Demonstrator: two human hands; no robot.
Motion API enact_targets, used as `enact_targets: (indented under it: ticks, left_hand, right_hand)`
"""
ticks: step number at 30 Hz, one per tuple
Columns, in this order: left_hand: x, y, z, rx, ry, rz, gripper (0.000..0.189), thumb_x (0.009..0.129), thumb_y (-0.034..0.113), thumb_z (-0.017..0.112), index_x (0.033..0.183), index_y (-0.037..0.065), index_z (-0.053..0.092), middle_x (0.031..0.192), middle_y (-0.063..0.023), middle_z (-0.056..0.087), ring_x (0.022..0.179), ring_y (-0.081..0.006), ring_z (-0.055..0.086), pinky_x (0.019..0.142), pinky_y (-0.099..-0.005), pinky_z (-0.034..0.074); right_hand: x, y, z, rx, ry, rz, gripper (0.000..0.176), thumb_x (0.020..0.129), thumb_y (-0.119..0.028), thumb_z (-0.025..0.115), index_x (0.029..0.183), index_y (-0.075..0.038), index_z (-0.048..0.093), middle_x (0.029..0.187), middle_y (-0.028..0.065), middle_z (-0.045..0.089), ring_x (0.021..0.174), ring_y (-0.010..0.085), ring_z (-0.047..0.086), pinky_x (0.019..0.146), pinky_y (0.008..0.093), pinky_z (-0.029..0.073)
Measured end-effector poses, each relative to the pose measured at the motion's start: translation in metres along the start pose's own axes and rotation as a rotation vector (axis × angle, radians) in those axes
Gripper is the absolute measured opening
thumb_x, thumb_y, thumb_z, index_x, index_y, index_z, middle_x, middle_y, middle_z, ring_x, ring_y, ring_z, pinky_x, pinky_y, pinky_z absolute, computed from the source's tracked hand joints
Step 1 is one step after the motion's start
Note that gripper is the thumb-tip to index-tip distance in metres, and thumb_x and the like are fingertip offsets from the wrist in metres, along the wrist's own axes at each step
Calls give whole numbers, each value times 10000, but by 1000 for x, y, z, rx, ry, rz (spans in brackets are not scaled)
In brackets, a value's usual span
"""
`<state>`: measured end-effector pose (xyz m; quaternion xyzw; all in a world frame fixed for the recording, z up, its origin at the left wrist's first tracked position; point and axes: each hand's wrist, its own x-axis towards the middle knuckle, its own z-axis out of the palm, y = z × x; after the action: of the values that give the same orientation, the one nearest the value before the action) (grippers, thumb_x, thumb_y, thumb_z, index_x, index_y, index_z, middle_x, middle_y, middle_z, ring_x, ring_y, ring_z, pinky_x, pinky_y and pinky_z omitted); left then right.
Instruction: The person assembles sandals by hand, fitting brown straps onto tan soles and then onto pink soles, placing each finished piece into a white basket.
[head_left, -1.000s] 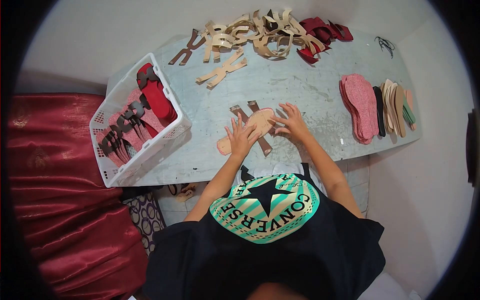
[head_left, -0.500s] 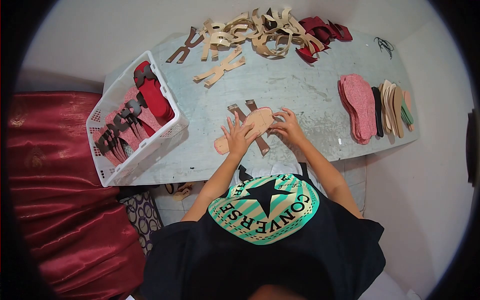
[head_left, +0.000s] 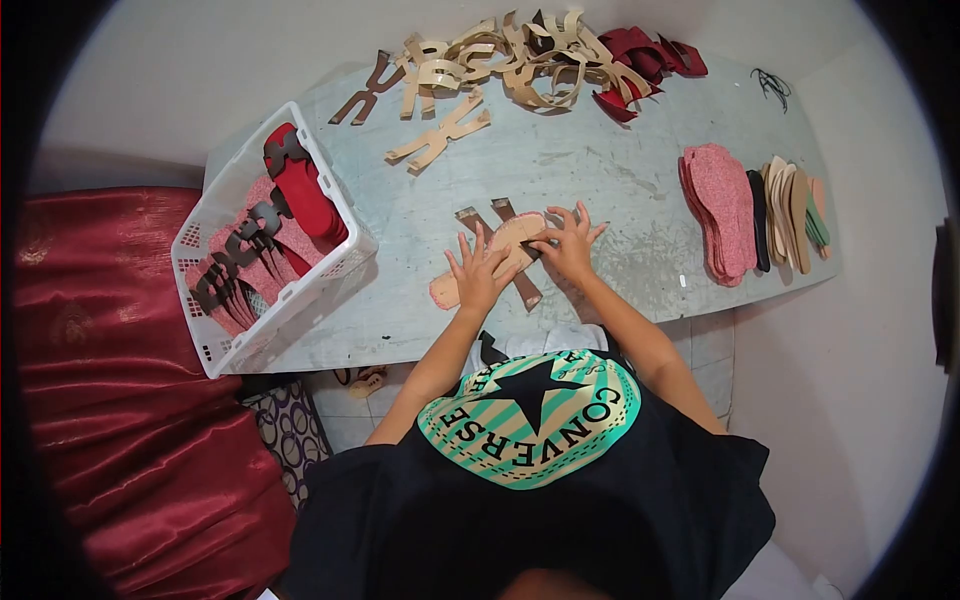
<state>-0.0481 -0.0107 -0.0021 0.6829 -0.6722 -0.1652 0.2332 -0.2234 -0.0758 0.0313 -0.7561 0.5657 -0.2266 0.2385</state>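
A tan sandal insole (head_left: 444, 292) with a pink edge lies underside up across a brown cross-shaped strap (head_left: 526, 291) on the table. My left hand (head_left: 478, 275) rests flat on the middle of the insole, fingers spread. With thumb and forefinger my right hand (head_left: 570, 250) pinches one dark strap end, which is folded over the insole's right edge; its other fingers stand away. Two strap ends stick out beyond the insole's far side, and another points toward me. My left hand hides part of the insole.
A white plastic basket (head_left: 357, 228) at the left holds red and pink soles with dark straps. Beige straps (head_left: 440, 130) and red straps (head_left: 655, 60) lie along the back. Pink insoles (head_left: 722, 215) and other coloured soles (head_left: 797, 215) are stacked at the right. A black cord (head_left: 771, 88) lies beyond.
My right hand has moved slightly inward over the insole, and the brown strap end is now folded onto it. My left hand stays on the insole.
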Motion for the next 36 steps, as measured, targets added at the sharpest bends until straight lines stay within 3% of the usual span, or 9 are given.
enact_targets:
  ticks: [2,12,15,17,18,21,27,31,36]
  left_hand:
    - [0,-1,0,18,0,5,393,721,431,677,1061,235,662,1475,-99,217,1352,-409,103,1018,-627,-17]
    - [-1,-1,1,65,-29,44,388,745,424,652,1080,228,645,1474,-77,228,1350,-400,116,1013,-636,8]
    - [0,-3,2,66,-19,59,386,746,433,644,1078,237,638,1474,-70,230,1351,-392,123,1006,-649,21]
    - [0,-4,4,74,-6,73,379,744,444,638,1069,249,637,1473,-63,231,1351,-385,128,1000,-660,29]
    - [0,-3,4,96,-2,80,400,749,442,636,1095,242,620,1473,-72,230,1351,-385,128,999,-662,29]
    - [-1,-3,4,114,-9,77,454,759,441,631,1149,215,580,1474,-91,216,1352,-385,120,995,-666,27]
    - [0,4,-1,27,-3,-1,634,769,422,628,1292,130,421,1481,-147,148,1359,-390,82,983,-672,-28]
    - [2,10,-4,-5,56,-43,724,787,389,607,1352,50,306,1479,-174,126,1363,-389,59,969,-673,-75]
    - [24,-6,0,-78,45,-19,620,835,292,559,1335,18,315,1454,-171,206,1362,-357,113,993,-653,-58]
  right_hand:
    - [-3,-6,1,54,15,114,72,692,-272,714,743,-222,716,1251,-16,460,1320,369,130,947,707,-106]
    - [-2,-5,11,84,6,222,48,692,-233,710,733,-207,708,1270,-11,443,1330,366,97,945,700,-121]
    - [2,-6,6,80,-46,273,157,664,-231,729,816,-208,699,1335,33,368,1338,380,53,939,708,-114]
    - [6,-7,3,99,-104,383,491,606,-266,765,1072,-240,612,1419,98,233,1344,411,-28,931,715,-106]
    - [9,-8,1,103,-103,385,491,606,-266,765,1072,-240,612,1419,98,233,1344,411,-28,931,715,-106]
    - [18,-8,-6,21,-119,568,1014,488,-350,823,1353,-306,293,1476,178,50,1332,448,-130,931,720,-83]
    - [28,-8,-8,-13,-182,715,1171,441,-396,851,1400,-290,189,1481,204,-61,1333,442,-143,939,722,-52]
    - [29,-10,-7,-29,-176,720,1184,439,-410,853,1405,-287,180,1480,207,-72,1334,436,-152,943,718,-56]
    - [28,-12,-9,-29,-197,748,1189,450,-410,854,1412,-282,167,1480,207,-70,1336,429,-150,948,713,-57]
